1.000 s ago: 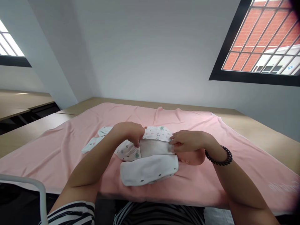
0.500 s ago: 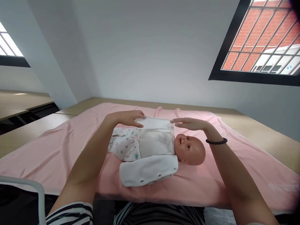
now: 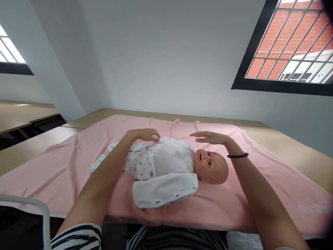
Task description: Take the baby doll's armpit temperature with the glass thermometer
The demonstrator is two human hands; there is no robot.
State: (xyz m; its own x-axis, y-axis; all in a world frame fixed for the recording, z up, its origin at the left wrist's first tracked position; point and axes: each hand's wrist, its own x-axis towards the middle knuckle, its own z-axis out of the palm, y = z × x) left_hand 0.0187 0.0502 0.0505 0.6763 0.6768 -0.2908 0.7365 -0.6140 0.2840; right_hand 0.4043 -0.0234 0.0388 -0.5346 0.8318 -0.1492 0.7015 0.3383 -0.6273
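Note:
A baby doll (image 3: 212, 166) lies on its back with its head to the right, on a pink blanket (image 3: 221, 205). White patterned pants (image 3: 140, 163) cover its lower body. A white garment (image 3: 174, 159) lies over its torso, and a panel with snap buttons (image 3: 165, 189) is spread toward me. My left hand (image 3: 147, 134) is at the garment's far edge near the waist, fingers bent and slightly apart from the thumb; whether they touch the cloth is unclear. Above the doll's far shoulder, my right hand (image 3: 212, 137) hovers with fingers stretched out, holding nothing.
The blanket covers much of a wooden table (image 3: 283, 142). A white wall (image 3: 166, 62) rises behind it, with a barred window (image 3: 293, 45) at right. A white curved rail (image 3: 45, 215) stands at lower left. More tables (image 3: 23, 111) are at far left.
The garment's far panel, spread flat beyond the torso before, now lies bunched lower along the doll's far side. My left hand has drawn slightly nearer; my right fingers have come off the cloth.

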